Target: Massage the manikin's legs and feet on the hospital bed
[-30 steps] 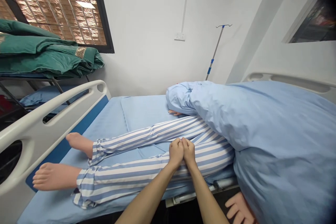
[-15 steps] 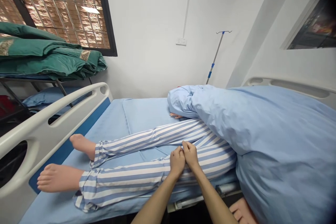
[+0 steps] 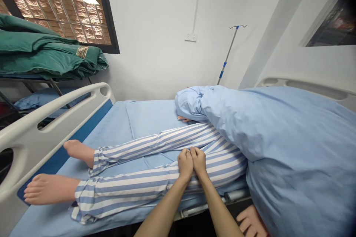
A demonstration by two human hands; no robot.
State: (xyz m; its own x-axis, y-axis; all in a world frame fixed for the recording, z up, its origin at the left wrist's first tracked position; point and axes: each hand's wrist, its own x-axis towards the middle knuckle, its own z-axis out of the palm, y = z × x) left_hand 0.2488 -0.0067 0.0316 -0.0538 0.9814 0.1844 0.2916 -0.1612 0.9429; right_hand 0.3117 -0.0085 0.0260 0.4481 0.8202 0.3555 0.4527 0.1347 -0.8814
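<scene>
Wall (image 3: 152, 26) behind the bed was white, with a barred window (image 3: 63, 11) at the left. Bed (image 3: 119, 118) stood close to it, made up with a blue sheet (image 3: 150, 113), lightly creased; a cream footboard (image 3: 72, 120) closed the left end. Quilt (image 3: 292, 137), pale blue, lay heaped to the right over the upper part of what appeared to be a dummy (image 3: 167, 139), presumably so placed to leave the lower half uncovered. Striped trousers (image 3: 139, 185) ran along the sheet from the quilt's edge, legs apart. Green bundle (image 3: 50, 53) lay beyond the footboard. Hooked pole (image 3: 226, 57) rose between bed and wall, its base hidden, probably sited there to serve the bed.

Nearer foot (image 3: 52, 189) and farther foot (image 3: 79, 152) were bare; contact with the footboard could not be confirmed. Left hand (image 3: 185, 163) and right hand (image 3: 198, 162) were curled into fists, pressed side by side over the nearer trouser leg, a position judged central to the person's reach. No held object was visible; whether the fingers pinched cloth could not be told. Near dummy hand (image 3: 251, 222) protruded from under the quilt, past the bed's edge; far dummy hand (image 3: 183, 119) showed only fingers. Wall socket (image 3: 190, 37) was fixed above.
</scene>
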